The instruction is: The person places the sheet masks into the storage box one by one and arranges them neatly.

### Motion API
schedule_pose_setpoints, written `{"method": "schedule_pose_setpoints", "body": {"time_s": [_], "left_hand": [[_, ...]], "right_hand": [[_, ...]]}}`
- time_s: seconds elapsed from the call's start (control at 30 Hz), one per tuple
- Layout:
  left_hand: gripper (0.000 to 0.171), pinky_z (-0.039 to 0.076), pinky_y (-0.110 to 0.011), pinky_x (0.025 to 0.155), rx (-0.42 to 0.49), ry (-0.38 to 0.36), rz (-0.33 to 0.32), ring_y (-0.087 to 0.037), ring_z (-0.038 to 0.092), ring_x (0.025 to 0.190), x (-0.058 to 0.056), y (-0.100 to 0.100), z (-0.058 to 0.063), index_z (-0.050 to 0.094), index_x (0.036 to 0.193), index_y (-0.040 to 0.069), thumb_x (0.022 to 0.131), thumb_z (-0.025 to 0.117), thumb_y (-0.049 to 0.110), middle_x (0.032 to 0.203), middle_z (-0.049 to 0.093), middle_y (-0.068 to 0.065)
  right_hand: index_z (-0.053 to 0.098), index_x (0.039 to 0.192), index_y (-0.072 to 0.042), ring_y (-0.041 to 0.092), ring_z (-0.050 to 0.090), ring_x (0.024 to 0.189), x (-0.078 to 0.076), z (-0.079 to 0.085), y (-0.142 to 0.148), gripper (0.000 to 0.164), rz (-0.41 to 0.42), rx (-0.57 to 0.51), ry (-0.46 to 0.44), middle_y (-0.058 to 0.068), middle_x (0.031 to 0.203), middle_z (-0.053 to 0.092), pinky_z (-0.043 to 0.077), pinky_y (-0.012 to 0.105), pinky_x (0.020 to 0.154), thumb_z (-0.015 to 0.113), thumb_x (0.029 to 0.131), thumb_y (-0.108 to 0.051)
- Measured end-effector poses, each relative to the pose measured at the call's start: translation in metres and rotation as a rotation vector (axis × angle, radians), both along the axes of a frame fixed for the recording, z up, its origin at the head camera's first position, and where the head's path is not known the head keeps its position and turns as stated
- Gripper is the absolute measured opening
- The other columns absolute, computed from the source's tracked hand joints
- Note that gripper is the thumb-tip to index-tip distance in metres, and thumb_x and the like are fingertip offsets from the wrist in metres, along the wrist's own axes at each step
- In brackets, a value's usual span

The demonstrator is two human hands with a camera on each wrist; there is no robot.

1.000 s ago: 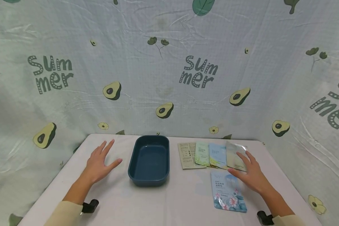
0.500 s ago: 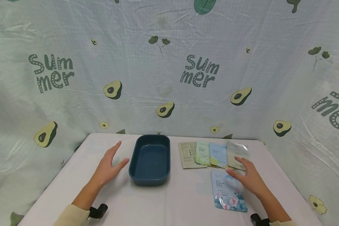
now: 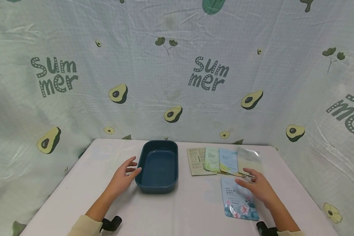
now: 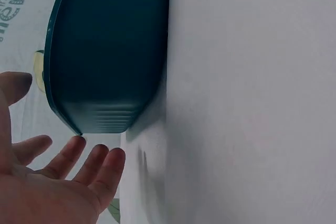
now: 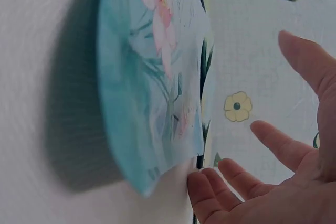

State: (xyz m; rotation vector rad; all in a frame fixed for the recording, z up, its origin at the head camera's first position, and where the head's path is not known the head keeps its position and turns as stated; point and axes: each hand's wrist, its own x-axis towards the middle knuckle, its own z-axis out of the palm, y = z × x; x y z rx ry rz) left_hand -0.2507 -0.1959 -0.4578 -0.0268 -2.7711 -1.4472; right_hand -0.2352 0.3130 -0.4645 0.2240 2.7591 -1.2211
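Observation:
In the head view my left hand [image 3: 122, 178] is at the left side of a dark blue rectangular bin [image 3: 157, 190], thumb and fingertips right at its rim. The left wrist view shows the spread fingers [image 4: 67, 157] beside the bin's end wall, curled round nothing. My right hand [image 3: 260, 187] hovers over the upper right of a blue flat sachet [image 3: 239, 209] printed with pink flowers. Its fingers are loosely spread and hold nothing; in the right wrist view the fingertips come close to the sachet's edge [image 5: 195, 103].
Behind the flowered sachet lies an overlapping row: a beige printed sachet [image 3: 197, 165], a green one [image 3: 211, 159], a light blue one [image 3: 227, 160] and a shiny pale one [image 3: 247, 159]. A patterned cloth [image 3: 206, 114] hangs behind the white table [image 3: 191, 209].
My left hand has moved right, from beside the bin to its rim. The right hand has shifted slightly left and nearer over the flowered sachet. The bin and sachets stay put.

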Motion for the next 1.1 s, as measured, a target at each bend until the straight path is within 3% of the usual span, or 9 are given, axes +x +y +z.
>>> {"method": "schedule_pose_setpoints", "body": {"time_s": [0.2, 0.43, 0.6, 0.77, 1.1], "left_hand": [[0.063, 0.058, -0.038, 0.091, 0.061, -0.005, 0.012, -0.034, 0.06, 0.121, -0.003, 0.001, -0.004, 0.038, 0.156, 0.007, 0.102, 0.064, 0.026, 0.132, 0.058, -0.019], [0.061, 0.052, -0.02, 0.073, 0.178, -0.015, -0.01, -0.016, 0.062, 0.094, -0.006, -0.004, -0.009, 0.045, 0.151, 0.003, 0.098, 0.07, 0.021, 0.115, 0.058, -0.015], [0.061, 0.054, -0.019, 0.073, 0.316, -0.04, -0.046, -0.007, 0.061, 0.084, -0.007, -0.009, -0.012, 0.045, 0.15, -0.001, 0.097, 0.071, 0.014, 0.109, 0.057, -0.012], [0.06, 0.057, -0.022, 0.074, 0.418, -0.092, -0.041, -0.007, 0.061, 0.082, -0.009, -0.01, -0.012, 0.044, 0.151, -0.001, 0.097, 0.069, 0.009, 0.104, 0.055, -0.006], [0.062, 0.058, -0.024, 0.067, 0.501, -0.156, -0.036, -0.012, 0.06, 0.076, -0.01, -0.011, -0.01, 0.042, 0.151, -0.002, 0.094, 0.068, 0.002, 0.101, 0.055, -0.004]], "right_hand": [[0.041, 0.154, -0.006, 0.051, 0.043, 0.135, -0.001, -0.005, 0.004, 0.093, 0.004, -0.009, -0.009, 0.031, 0.155, 0.037, 0.048, 0.064, 0.104, 0.08, 0.083, -0.053], [0.049, 0.147, -0.001, 0.042, 0.054, 0.118, 0.0, -0.006, 0.006, 0.085, 0.014, -0.003, -0.012, 0.03, 0.142, 0.05, 0.055, 0.054, 0.097, 0.086, 0.081, -0.039], [0.052, 0.144, 0.0, 0.037, 0.057, 0.112, -0.001, -0.005, 0.006, 0.08, 0.022, 0.027, -0.014, 0.03, 0.137, 0.055, 0.057, 0.049, 0.092, 0.088, 0.08, -0.031], [0.054, 0.143, 0.0, 0.033, 0.058, 0.105, -0.001, -0.005, 0.007, 0.082, 0.039, 0.058, -0.009, 0.026, 0.13, 0.059, 0.058, 0.047, 0.09, 0.091, 0.075, -0.028], [0.053, 0.143, 0.001, 0.032, 0.058, 0.104, -0.003, -0.006, 0.005, 0.086, 0.082, 0.152, 0.008, 0.027, 0.125, 0.061, 0.057, 0.051, 0.091, 0.093, 0.073, -0.026]]}}
